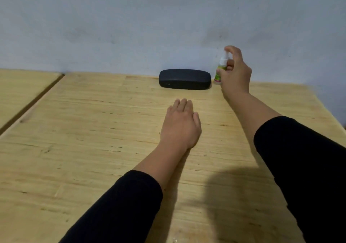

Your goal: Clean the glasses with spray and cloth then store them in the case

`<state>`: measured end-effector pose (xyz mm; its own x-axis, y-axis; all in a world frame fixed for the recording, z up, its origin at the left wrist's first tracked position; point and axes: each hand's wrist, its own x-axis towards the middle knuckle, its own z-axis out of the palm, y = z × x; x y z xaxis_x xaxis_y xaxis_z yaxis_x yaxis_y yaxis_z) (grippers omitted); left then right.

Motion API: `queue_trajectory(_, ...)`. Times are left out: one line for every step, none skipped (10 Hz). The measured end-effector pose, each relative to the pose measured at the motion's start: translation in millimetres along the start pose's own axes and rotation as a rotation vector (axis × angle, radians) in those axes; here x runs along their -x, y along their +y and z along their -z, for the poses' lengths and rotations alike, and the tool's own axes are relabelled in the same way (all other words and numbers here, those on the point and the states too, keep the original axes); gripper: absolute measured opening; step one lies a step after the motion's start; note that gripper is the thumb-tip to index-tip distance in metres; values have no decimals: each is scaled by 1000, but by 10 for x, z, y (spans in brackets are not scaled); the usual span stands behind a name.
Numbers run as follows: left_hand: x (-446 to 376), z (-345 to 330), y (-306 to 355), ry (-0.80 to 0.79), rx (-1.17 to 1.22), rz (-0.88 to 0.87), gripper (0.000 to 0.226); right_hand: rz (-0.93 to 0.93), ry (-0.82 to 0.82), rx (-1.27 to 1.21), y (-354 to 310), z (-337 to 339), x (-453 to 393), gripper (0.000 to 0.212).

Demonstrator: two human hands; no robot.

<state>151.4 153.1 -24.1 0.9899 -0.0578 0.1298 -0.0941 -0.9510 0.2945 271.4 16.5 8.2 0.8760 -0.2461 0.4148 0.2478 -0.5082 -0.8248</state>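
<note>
So the case (185,79) is sitting shut at the far edge of the worktop (74,149), pushed right up against the wall (131,18), and the little spray bottle (221,68) stands just beside its right end. Makes sense to me, both parked at the back so the middle stays free for wiping.

The right hand (236,72) is wrapped around the bottle, one finger up on the nozzle like it's ready to pump. Bottle looks upright, base at or just off the wood, can't tell which.

The left hand (180,125) lies flat, fingers straight and together, holding nothing, a bit nearer than the case and apart from it. My guess is it's just bracing there.

No glasses or cloth anywhere I can see. Probably they're inside the case, but that's a guess. If so, the case needs opening first.
</note>
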Motion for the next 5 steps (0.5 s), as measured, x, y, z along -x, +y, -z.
queue_trajectory(2, -2, -4, -4, 13, 0, 52, 62, -4, 73, 35, -49, -13, 55)
queue_trajectory(12, -4, -7, 0, 24, -4, 52, 94, 0, 124, 77, -73, 3, 55)
queue_trajectory(8, -8, -9, -9, 49, -4, 52, 80, 1, 114, 65, -69, 17, 62)
queue_trajectory(-2, -32, -17, 22, 64, -15, 52, 68, -18, 71, 90, -50, 36, 77)
queue_trajectory(-10, -31, -27, 23, 83, 11, 51, 32, -29, 29, 91, -30, 71, 89)
